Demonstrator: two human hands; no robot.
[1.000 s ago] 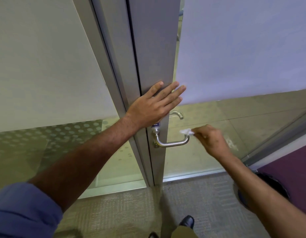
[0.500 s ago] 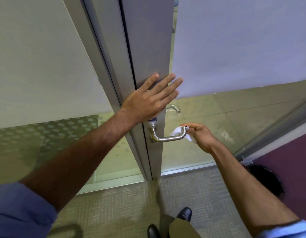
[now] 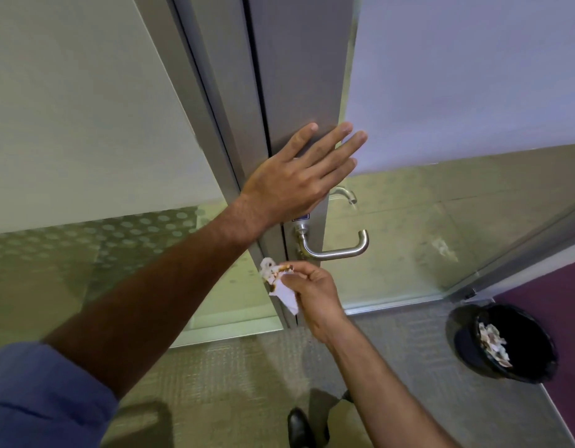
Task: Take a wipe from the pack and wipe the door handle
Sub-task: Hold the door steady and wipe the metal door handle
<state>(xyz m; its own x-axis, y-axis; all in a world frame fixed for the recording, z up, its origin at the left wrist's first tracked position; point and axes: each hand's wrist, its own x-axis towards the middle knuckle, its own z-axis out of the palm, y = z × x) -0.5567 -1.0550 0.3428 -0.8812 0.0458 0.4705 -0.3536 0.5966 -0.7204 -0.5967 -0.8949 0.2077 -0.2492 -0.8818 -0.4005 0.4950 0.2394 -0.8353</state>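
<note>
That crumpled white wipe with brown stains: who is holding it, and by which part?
The right hand pinches the crumpled white wipe with brown stains at its middle between thumb and fingers, just below the handle.

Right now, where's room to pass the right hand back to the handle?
Free: the handle's bar and outer end, bare glass to its right. Crowded: above, the left hand lies flat on the door. The right hand holds the wipe just below the handle's base.

Frosted glass partition point(image 3: 69, 124) sat left, grey carpet point(image 3: 234, 376) underfoot — black bin point(image 3: 467, 344) with crumpled paper stood right, by purple wall point(image 3: 557, 305).
</note>
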